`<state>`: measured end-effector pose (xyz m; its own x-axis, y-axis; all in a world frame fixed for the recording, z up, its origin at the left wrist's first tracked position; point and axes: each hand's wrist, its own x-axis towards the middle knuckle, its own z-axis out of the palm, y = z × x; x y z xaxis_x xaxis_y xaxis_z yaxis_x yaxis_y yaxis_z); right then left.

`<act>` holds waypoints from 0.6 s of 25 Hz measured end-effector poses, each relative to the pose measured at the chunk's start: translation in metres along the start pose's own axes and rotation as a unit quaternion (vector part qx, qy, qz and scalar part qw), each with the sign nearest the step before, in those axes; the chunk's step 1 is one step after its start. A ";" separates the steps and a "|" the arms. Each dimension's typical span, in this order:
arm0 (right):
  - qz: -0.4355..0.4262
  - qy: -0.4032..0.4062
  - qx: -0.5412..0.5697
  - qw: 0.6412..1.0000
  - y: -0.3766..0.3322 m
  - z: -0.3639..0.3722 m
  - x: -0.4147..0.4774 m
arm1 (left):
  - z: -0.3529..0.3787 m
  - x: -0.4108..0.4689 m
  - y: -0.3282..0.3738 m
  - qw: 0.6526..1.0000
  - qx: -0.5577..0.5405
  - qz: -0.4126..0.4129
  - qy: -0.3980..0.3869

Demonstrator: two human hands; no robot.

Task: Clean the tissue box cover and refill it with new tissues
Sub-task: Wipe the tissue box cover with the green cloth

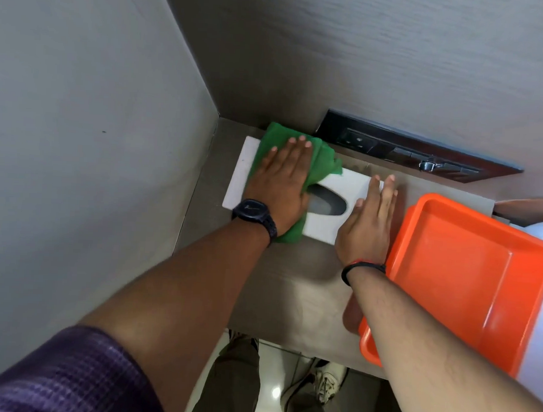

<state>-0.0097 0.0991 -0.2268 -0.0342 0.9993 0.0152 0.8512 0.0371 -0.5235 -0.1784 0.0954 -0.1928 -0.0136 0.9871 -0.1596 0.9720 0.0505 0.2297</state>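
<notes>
A white tissue box cover (347, 185) with an oval slot lies flat on a brown shelf, in the corner by the wall. My left hand (280, 181), with a black watch on the wrist, presses flat on a green cloth (274, 137) spread over the cover's left half. My right hand (367, 222) rests flat with fingers together against the cover's right end, bracing it. The slot looks dark and grey inside; I cannot tell whether tissues are in it.
An orange plastic tray (466, 276) sits on the shelf (294, 284) right of the cover, under my right forearm. A dark socket panel (400, 149) is set in the back wall. Walls close in at the left and back. Below the shelf edge are my shoes and a tiled floor.
</notes>
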 end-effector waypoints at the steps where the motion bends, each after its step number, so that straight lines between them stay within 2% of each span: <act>1: 0.002 -0.001 -0.001 1.000 0.000 0.000 0.000 | -0.004 -0.002 -0.013 1.000 0.005 -0.009 -0.002; 4: 0.004 -0.005 -0.002 1.000 0.000 -0.001 0.000 | -0.013 -0.011 -0.040 0.999 0.014 -0.050 0.014; 7: 0.008 -0.005 -0.004 1.000 0.000 0.001 0.000 | -0.011 -0.015 -0.039 0.997 -0.007 -0.072 0.028; 12: 0.009 -0.009 -0.008 1.000 0.000 0.001 0.000 | -0.001 -0.017 0.004 1.000 0.015 0.003 -0.005; 15: 0.004 -0.004 -0.012 1.000 -0.001 -0.001 0.000 | -0.004 -0.019 -0.010 0.999 0.028 0.024 -0.007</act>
<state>-0.0096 0.0992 -0.2255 -0.0320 0.9995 0.0036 0.8639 0.0295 -0.5028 -0.1892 0.0771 -0.1884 0.0362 0.9859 -0.1631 0.9832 -0.0059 0.1824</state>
